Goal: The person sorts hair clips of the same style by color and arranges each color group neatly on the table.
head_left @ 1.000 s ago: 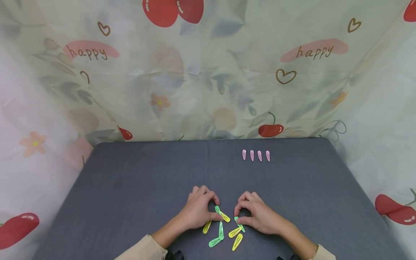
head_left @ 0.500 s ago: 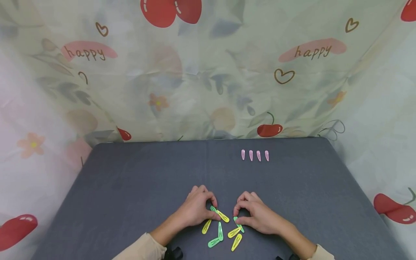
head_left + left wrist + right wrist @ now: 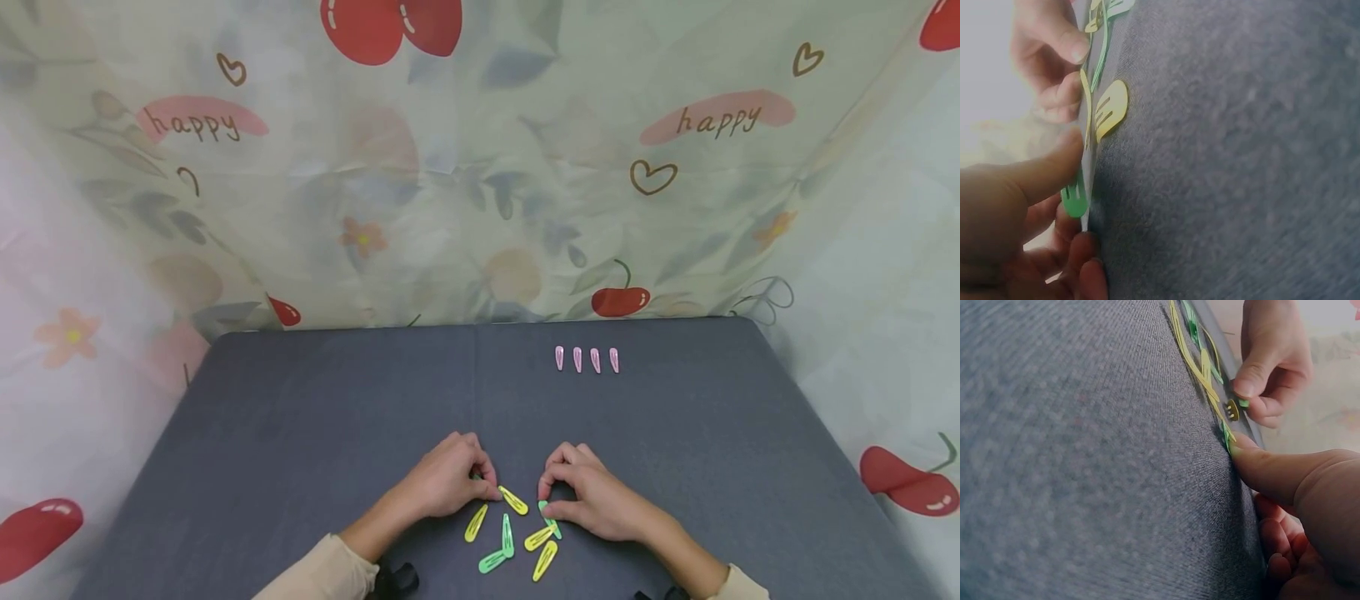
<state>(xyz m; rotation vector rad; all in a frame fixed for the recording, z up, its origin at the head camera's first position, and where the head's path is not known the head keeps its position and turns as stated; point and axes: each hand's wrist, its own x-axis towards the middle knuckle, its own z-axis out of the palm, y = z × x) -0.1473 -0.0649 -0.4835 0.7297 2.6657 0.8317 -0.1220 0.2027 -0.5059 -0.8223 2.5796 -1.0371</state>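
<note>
Clip (image 3: 1074,199), green, is pinched in my left hand (image 3: 446,477), another clip (image 3: 1227,437) in my right hand (image 3: 588,496), both in front of the pink clips (image 3: 577,360). From afar, I judge: picking up; next needs gentle lifting.

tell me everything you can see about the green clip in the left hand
The green clip looks thin and flat, with a rounded end and narrow slots cut into it; whether it is coated metal or plastic, I can't tell. The left hand pinches it, with the rounded end sticking out and much of the rest hidden. The head view shows only a sliver. Whether it touches the table is unclear.
</note>
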